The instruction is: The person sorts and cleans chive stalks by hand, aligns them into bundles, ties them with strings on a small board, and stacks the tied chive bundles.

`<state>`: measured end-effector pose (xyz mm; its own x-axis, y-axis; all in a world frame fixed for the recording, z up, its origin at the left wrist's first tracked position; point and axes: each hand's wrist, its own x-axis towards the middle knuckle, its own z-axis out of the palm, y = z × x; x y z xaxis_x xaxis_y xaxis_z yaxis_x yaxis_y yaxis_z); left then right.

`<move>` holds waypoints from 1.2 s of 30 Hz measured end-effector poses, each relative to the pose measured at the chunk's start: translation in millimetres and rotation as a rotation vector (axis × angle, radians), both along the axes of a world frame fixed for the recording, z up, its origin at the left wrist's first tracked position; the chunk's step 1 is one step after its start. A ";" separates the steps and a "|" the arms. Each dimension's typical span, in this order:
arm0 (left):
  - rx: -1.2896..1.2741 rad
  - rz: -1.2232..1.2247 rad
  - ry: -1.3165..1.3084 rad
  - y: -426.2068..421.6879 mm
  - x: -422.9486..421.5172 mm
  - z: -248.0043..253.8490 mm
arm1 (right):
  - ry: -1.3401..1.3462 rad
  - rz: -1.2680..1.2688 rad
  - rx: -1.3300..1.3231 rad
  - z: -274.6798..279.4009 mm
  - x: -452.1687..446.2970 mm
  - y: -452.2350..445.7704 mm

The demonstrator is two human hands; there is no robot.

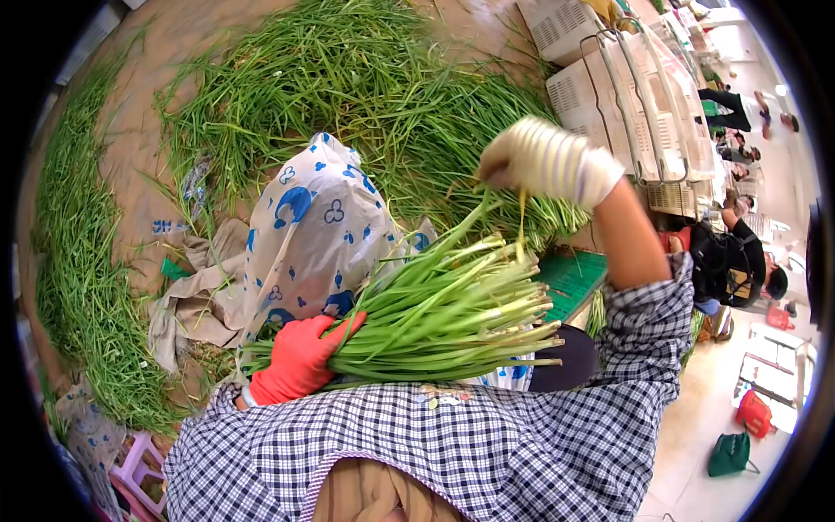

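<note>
A thick bunch of garlic chives point(452, 317), green with pale cut ends to the right, lies across my lap. My left hand point(304, 352), in a red glove, is closed around its leafy side. Above the pale ends is my right hand point(544, 161), in a white striped glove and slightly blurred. Its fingers are pinched together, and a thin yellowish strand point(522, 213) hangs just below them. Beyond the bunch, a white plastic sheet with blue prints point(322, 217) covers my lap and knee.
A large heap of loose chives point(348, 96) spreads over the wet floor ahead, with another long pile point(96, 261) at left. White plastic crates point(626, 96) stand at upper right. A green board point(570, 283) and a purple stool point(139, 465) are nearby. People appear far right.
</note>
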<state>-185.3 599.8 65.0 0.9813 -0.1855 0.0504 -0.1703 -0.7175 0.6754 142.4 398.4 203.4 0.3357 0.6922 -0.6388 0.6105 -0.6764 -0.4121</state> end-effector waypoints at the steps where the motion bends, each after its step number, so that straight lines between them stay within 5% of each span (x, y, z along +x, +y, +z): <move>1: 0.000 -0.006 -0.006 0.1 -0.7 -0.4 | -0.195 0.016 -0.011 11.2 16.9 -3.9; 6: -0.005 -0.017 -0.002 0.1 -1.5 0.9 | -0.479 -0.545 0.538 52.3 85.2 -16.8; 8: -0.004 -0.004 -0.008 -0.1 -0.5 1.6 | -0.171 -0.637 1.055 39.6 108.1 -26.8; 9: -0.003 -0.009 -0.012 0.2 -0.1 1.0 | -0.176 -0.639 1.057 26.5 99.7 -26.1; 10: 0.000 -0.003 0.003 0.0 -1.5 -0.1 | -0.347 -0.358 0.865 5.5 86.1 -25.1; 12: 0.009 0.003 0.035 0.3 -3.7 -1.1 | -0.212 0.008 0.501 2.6 48.2 -24.6; 13: 0.005 0.003 0.038 0.6 -3.3 -1.7 | 0.078 0.090 0.339 8.7 23.7 -27.3; 18: -0.016 0.008 0.020 2.0 -2.2 -1.3 | 0.423 0.103 0.302 -38.4 -39.1 -65.2; 20: -0.006 -0.013 0.018 1.9 -3.0 -2.9 | 0.275 0.122 -0.172 -34.6 -33.9 -76.9; 22: 0.006 -0.028 0.017 0.3 -2.6 -2.6 | 0.011 -0.007 -0.020 -10.1 -5.4 -91.4; 23: 0.017 -0.015 0.031 -0.5 -2.6 -1.3 | -0.159 -0.045 0.328 3.6 12.2 -100.1; 25: 0.031 -0.002 0.044 -2.6 -3.5 -1.3 | -0.216 -0.560 0.662 25.7 33.9 -94.3; 27: 0.023 -0.006 0.035 -1.4 -3.8 -2.3 | -0.024 -0.708 0.814 39.2 30.2 -81.5; 30: 0.030 0.000 0.019 -2.5 -3.2 -1.8 | 0.102 0.183 0.488 31.3 -15.2 -40.4; 32: -0.005 0.021 0.024 -4.0 1.1 2.1 | 0.175 0.410 0.502 -5.0 -53.2 -42.9; 36: -0.108 0.060 0.093 -1.5 2.9 2.3 | 0.190 0.181 0.432 9.6 -42.9 -52.4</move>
